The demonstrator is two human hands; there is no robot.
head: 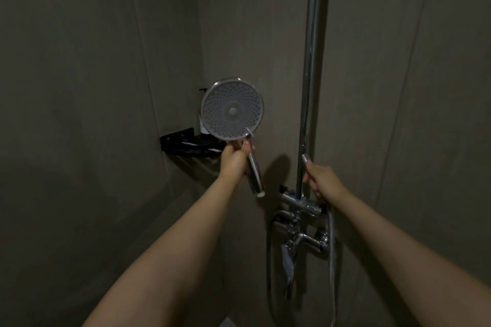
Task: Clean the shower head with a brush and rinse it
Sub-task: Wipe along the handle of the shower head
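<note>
Holding the shower head (pixel 232 109) up by its chrome handle, our left hand (pixel 233 159) has its fingers curled tight round the neck just under the round face, which is turned toward us with its nozzle dots showing. The handle's lower end sticks out free below the fist, with no hose on it that we can see. The disc's left rim overlaps a black corner shelf (pixel 186 143) fixed where the two walls meet, so room on that side is tight; to the right of the disc bare wall runs as far as the upright chrome riser pipe (pixel 310 74). Our right hand (pixel 322 180) is beside that pipe, fingers closed round the end of a silvery hose (pixel 305 160). Below it sit the mixer valve (pixel 300 202) and the spout (pixel 305 241), close under the right wrist. The hose hangs in a loop beneath them.
</note>
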